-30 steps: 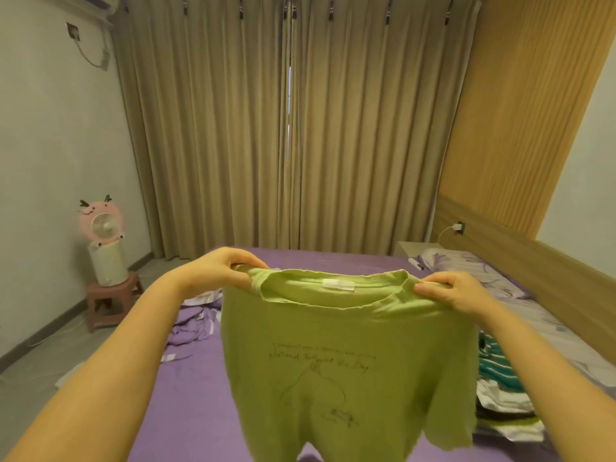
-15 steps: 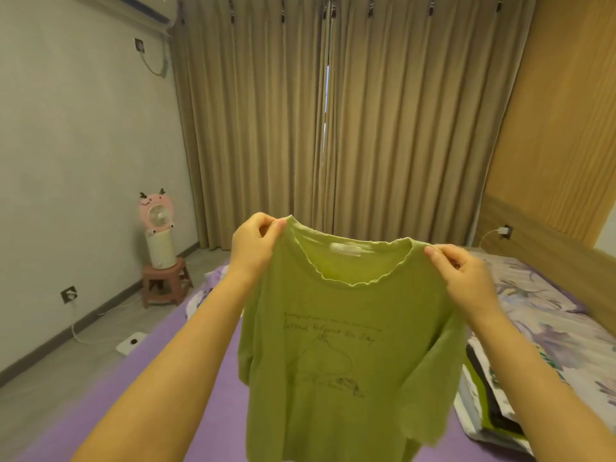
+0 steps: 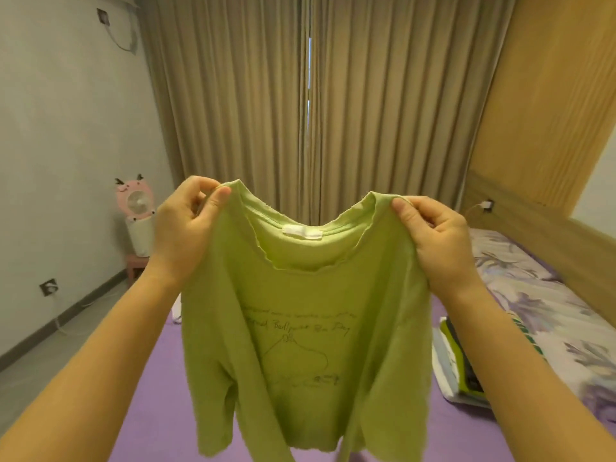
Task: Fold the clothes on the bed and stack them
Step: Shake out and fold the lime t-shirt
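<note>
Raised higher than a second ago and now hanging clear in front of the curtains (image 3: 300, 95), the green T-shirt (image 3: 306, 311) is held up at full spread, its neckline sagging into a deeper curve between the two hands than in the earlier frames. The left hand (image 3: 186, 228) pinches the shirt's left shoulder, thumb on the near face of the cloth and fingers curled behind it; the right hand (image 3: 436, 235) grips the opposite shoulder in the same way. The shirt hangs with its printed front toward the camera and the white neck label (image 3: 302, 232) showing inside the collar, its hem dangling above the purple bed (image 3: 150, 411).

To the right, on the bed beside the floral bedding (image 3: 540, 295), lies a small stack of folded clothes (image 3: 463, 361), partly hidden by the right forearm. A pink fan (image 3: 135, 205) stands on a stool by the left wall.

The step in hand appears to be the shake-out and inspection of one garment before folding. The next move likely calls for lowering the shirt flat onto the open stretch of sheet, probably print side down, with both shoulders kept level so the body lands smooth and the sleeves can be folded in. The limp fabric may well bunch if one hand drops first.
</note>
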`<state>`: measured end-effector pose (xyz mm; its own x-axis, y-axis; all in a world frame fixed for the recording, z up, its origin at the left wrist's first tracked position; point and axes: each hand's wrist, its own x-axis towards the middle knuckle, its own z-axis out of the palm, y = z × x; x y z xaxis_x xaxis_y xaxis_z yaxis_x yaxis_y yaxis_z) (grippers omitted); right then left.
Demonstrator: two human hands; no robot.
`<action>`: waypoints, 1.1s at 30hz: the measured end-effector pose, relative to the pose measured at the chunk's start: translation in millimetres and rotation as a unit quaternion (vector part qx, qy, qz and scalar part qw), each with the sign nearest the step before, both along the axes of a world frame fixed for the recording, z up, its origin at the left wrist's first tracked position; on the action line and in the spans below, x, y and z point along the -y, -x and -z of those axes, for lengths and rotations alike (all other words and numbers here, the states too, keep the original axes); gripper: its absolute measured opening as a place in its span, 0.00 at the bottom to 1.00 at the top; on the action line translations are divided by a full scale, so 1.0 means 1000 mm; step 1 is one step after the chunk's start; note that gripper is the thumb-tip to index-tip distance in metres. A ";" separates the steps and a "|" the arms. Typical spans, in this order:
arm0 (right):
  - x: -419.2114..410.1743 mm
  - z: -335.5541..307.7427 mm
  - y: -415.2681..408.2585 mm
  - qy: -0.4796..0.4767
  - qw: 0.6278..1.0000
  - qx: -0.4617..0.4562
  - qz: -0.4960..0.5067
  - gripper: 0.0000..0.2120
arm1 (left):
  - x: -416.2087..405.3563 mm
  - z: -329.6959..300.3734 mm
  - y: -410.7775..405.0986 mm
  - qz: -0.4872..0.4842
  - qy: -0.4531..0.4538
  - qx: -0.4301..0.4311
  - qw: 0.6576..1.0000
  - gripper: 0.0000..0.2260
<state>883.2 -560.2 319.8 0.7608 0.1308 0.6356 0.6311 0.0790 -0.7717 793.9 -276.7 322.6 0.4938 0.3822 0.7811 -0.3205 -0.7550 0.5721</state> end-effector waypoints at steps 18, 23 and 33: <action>-0.026 0.361 -0.010 0.270 0.867 -0.418 -0.002 0.13 | -0.018 0.335 -0.028 0.089 0.103 -0.524 0.841 0.05; -0.068 0.396 -0.091 0.241 0.855 -0.456 0.055 0.13 | -0.050 0.382 -0.110 0.056 0.207 -0.512 0.832 0.04; -0.113 0.543 -0.169 0.328 0.803 -0.474 0.152 0.08 | -0.081 0.529 -0.213 0.026 0.306 -0.547 0.779 0.02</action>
